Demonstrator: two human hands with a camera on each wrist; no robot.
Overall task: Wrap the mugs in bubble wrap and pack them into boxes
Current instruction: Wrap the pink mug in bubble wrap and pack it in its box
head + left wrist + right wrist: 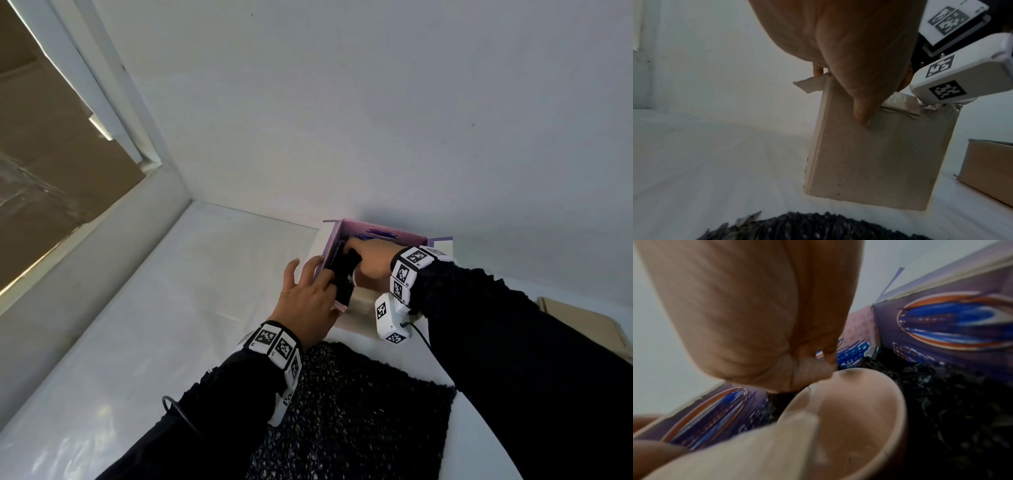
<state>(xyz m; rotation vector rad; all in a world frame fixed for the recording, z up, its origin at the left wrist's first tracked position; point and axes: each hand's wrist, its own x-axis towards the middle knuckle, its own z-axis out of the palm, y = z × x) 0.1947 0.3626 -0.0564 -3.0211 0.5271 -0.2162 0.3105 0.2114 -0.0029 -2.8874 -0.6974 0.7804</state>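
The mug, pale and glossy inside, sits within the open box, partly swathed in black bubble wrap that fills the box's left half. In the right wrist view its rim lies directly below the right hand, whose fingers are bent down into the box and meet the rim and the wrap beside it; whether they pinch the rim or merely touch it cannot be told. The mug's mouth tilts toward that wrist, so its long axis runs obliquely rather than upright. The left hand is at the box's near left corner: fingers fairly spread, two reaching over the wall onto the wrap, and the thumb pressed flat against the plain cardboard outer face. The box stands on the white counter close to the back wall, its printed purple inner walls showing blue and orange ovals. A flat sheet of black bubble wrap lies on the counter nearer the person, apart from the box. A second cardboard box sits to the right.
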